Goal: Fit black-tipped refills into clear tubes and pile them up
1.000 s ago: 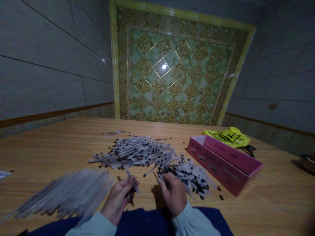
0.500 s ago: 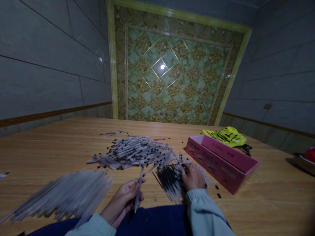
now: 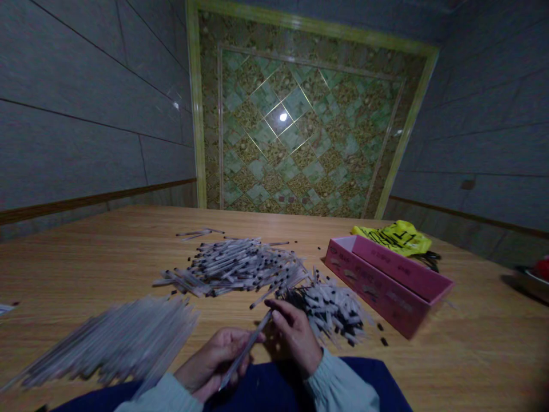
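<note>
Near the lap, my left hand (image 3: 218, 357) is closed round a thin translucent tube (image 3: 245, 353) that slants up to the right. At the tube's upper end, my right hand (image 3: 297, 331) pinches with thumb and fingers; anything small between them is hidden. Beyond both hands spreads a heap of tubes with dark ends (image 3: 240, 263). Just right of my right hand is a pile of short whitish pieces with black ends (image 3: 337, 309), partly over dark thin sticks. Clear tubes without visible caps (image 3: 115, 337) lie in a row on the left.
A pink open box (image 3: 381, 280) stands on the wooden table (image 3: 86, 246) at the right, with a yellow bag (image 3: 397, 237) behind it. A bowl with something red (image 3: 534, 286) is at the right edge. Small black bits (image 3: 384, 341) lie near the box.
My right hand has left the pile of short pieces and moved left to the tube's upper end. The tube in my left hand now leans further to the right.
</note>
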Demonstrator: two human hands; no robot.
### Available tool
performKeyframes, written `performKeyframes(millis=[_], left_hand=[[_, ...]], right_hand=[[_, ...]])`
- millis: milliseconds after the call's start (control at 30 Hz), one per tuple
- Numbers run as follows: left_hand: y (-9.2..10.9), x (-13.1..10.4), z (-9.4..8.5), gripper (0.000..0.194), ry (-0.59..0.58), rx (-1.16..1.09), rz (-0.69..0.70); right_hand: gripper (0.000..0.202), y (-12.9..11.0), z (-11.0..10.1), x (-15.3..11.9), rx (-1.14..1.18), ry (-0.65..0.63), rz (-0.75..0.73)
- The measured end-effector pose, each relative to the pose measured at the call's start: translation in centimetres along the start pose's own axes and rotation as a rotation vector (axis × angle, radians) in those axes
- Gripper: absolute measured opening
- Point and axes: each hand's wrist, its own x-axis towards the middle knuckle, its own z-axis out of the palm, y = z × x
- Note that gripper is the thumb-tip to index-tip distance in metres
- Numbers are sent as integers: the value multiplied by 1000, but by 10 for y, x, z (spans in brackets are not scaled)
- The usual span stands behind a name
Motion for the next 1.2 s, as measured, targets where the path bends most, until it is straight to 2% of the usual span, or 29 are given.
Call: performKeyframes(millis=[100, 167, 267, 367, 500, 600, 700, 900, 1200], left_hand=[[0, 0, 0, 44, 8, 0, -18], [0, 0, 1, 39, 52, -41, -11], [2, 1, 2, 31, 181, -113, 86], [1, 6, -1, 28, 294, -26, 205], [-4, 12, -4, 37, 376, 161, 220], [-4, 12, -4, 47, 423, 126, 228], [-1, 9, -4, 44, 491, 66, 257], [1, 8, -5, 34, 532, 28, 300], [2, 5, -7, 30, 535, 56, 319]], right_hand=[[36, 3, 3, -1, 59, 26, 30], [36, 3, 3, -2, 101, 49, 58], [38, 1, 5, -4, 164, 39, 142], [43, 0, 12, -7, 187, 17, 213], [45, 5, 22, -13, 238, -6, 266], [44, 10, 27, -15, 262, -18, 260], [44, 11, 28, -16, 240, -23, 247], [51, 10, 30, -17, 232, -100, 300], [50, 10, 31, -15, 284, -72, 299]])
